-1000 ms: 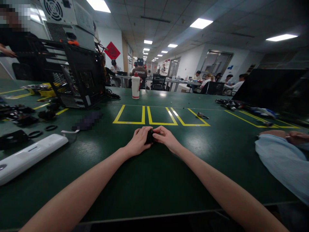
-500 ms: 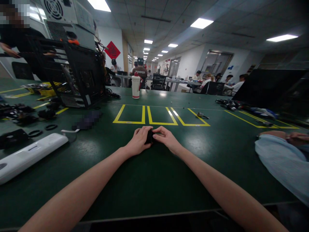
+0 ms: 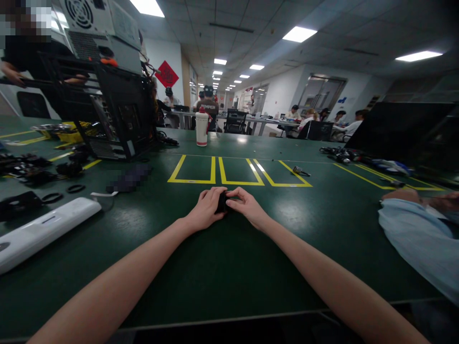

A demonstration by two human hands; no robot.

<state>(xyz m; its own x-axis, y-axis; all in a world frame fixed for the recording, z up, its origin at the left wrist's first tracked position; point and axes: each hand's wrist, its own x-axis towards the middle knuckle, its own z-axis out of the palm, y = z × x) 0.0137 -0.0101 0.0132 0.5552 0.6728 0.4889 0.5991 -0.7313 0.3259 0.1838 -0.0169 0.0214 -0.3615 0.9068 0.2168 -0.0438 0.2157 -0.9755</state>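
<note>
The left forearm [image 3: 132, 267], reaching in from seven o'clock, and the right forearm [image 3: 315, 263], from five o'clock, are both bare, slim and smooth in outline, tapering evenly to narrow wrists [image 3: 267, 222]. The left hand [image 3: 205, 210] and right hand [image 3: 249, 206] are bare too, with slender fingers [image 3: 215, 192]; their nails are too small to make out.

Hands [image 3: 208, 209] [image 3: 246, 204] mostly cover a black object [image 3: 221, 204]; left edge crops a white device [image 3: 46, 232]

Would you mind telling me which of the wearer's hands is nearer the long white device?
Left. The left hand is to the right of the long white device, apart from it; the right hand is farther right.
</note>
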